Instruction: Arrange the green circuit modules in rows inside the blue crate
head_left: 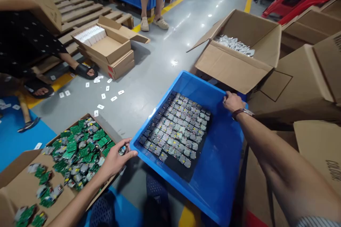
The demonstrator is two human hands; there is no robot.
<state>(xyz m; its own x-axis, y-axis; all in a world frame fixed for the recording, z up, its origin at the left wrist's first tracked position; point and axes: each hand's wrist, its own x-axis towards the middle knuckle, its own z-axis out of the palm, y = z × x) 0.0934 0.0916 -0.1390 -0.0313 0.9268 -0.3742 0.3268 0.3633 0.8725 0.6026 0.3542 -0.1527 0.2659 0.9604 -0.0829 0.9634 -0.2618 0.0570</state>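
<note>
Clasps the blue bin [222, 163] by opposite rim corners with left hand [117, 159] and right hand [233, 103], between roomy gray floor [144, 85] and cartons [293, 88] close beside the right edge.

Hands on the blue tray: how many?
2. The left hand holds the blue tray by its left corner; the right hand grips the far rim near the right corner. No others show there.

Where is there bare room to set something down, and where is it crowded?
Bare: in the blue tray, between the module rows and the right wall; on the grey floor, between the stacked cartons and the large open carton. Crowded: the lower-left carton, heaped with green boards, and the floor between it and the stack, strewn with white pieces.
</note>
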